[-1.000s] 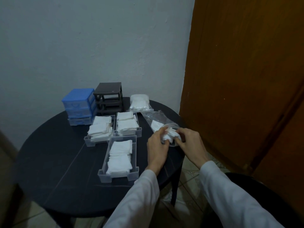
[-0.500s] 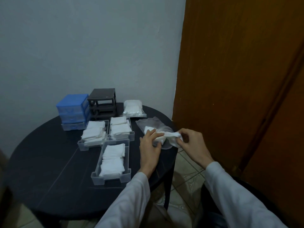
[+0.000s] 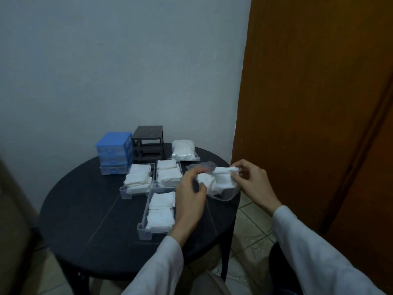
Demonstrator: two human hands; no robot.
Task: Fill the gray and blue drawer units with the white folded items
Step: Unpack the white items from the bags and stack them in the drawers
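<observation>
A blue drawer unit [image 3: 113, 152] and a dark gray drawer frame [image 3: 147, 144] stand at the back of the round black table [image 3: 85, 209]. Three clear drawers lie pulled out in front of them, at the left [image 3: 136, 180], the middle [image 3: 169, 173] and nearest me [image 3: 160, 211], each holding white folded items. My left hand [image 3: 190, 199] and my right hand [image 3: 253, 182] both grip a bunch of white folded items [image 3: 219, 179] in a clear plastic bag [image 3: 225, 194] above the table's right edge.
A sealed bag of white items [image 3: 184, 150] lies behind the drawers. A brown wooden door [image 3: 319, 103] stands close on the right, a pale wall behind. Tiled floor [image 3: 251, 235] shows past the table's right edge.
The camera view shifted, so the table sits more to the left. My hands have pulled the white items further out of the clear bag and lifted them slightly.
</observation>
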